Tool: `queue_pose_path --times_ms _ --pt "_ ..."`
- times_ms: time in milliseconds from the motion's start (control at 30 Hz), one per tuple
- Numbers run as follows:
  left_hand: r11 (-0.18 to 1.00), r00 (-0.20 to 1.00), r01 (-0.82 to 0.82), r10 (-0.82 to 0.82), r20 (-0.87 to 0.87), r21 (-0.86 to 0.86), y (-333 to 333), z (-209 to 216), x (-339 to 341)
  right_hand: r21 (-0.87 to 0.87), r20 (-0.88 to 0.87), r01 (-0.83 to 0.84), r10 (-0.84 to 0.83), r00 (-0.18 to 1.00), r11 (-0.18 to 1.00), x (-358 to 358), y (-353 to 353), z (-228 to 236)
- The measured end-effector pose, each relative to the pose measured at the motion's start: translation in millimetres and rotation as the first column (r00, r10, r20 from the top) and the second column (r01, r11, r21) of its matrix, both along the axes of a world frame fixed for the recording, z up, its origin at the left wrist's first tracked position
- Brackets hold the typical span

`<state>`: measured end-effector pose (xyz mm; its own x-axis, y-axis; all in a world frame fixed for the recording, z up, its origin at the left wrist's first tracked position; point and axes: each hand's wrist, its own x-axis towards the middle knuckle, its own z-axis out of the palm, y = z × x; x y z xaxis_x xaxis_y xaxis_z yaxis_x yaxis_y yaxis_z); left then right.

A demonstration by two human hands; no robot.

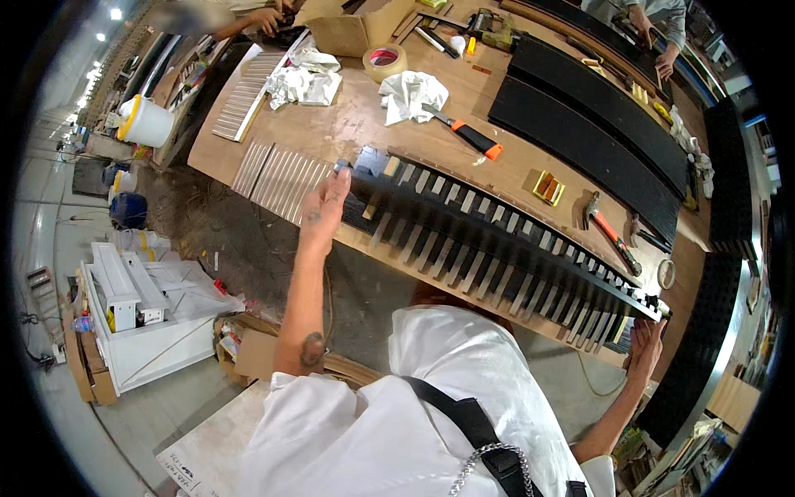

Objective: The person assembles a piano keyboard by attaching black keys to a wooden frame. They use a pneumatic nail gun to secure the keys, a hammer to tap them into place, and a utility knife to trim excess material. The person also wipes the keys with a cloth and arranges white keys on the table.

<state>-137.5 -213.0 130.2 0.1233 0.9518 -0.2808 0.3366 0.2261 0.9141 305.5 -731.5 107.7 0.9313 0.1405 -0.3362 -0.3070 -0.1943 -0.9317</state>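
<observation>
A long dark bar (497, 238) lies lengthwise across a row of narrow metal strips (491, 276) along the bench's front edge. The strips stick out on both sides of it, with black material between them. My left hand (324, 209) is closed on the bar's left end, thumb on top. At the far right end, my right hand (645, 341) grips the bar from the near side; its fingers are partly hidden. Left of the bar, a set of slim silvery strips (286, 178) lies side by side on the bench.
The wooden bench (356, 113) carries a hammer (611, 234), an orange-and-black handled scraper (472, 137), white rags (414, 95), a tape roll (385, 62) and long black panels (596, 124). A white bucket (149, 123) stands left. Other people's hands (667, 60) show at the far side.
</observation>
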Motion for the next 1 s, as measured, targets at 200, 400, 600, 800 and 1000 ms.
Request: queue_pose_path --times_ms 200,400,600,800,1000 --pt "0.998 0.993 -0.069 0.067 -0.093 -0.009 6.8 -17.5 -6.3 -0.056 0.087 0.088 -0.083 0.993 0.995 -3.7 6.3 -17.8" --pt "0.627 0.907 0.292 0.059 -0.418 0.722 -31.6 -14.4 11.1 -0.088 0.091 0.140 -0.132 0.987 0.986 1.1 7.2 -25.0" --pt "0.415 0.728 0.603 0.063 -0.683 0.681 -52.4 -7.8 19.6 -0.106 0.091 0.121 -0.112 0.990 0.987 0.9 6.1 -27.7" --pt "0.409 0.725 0.609 0.058 -0.686 0.679 -73.0 -7.5 36.5 -0.101 0.117 0.138 -0.126 0.985 0.985 -7.0 15.4 -24.3" --pt "0.410 0.723 0.592 0.110 -0.682 0.694 -81.6 -5.6 44.1 -0.118 0.155 0.108 -0.090 0.984 0.987 -13.6 17.4 -19.1"
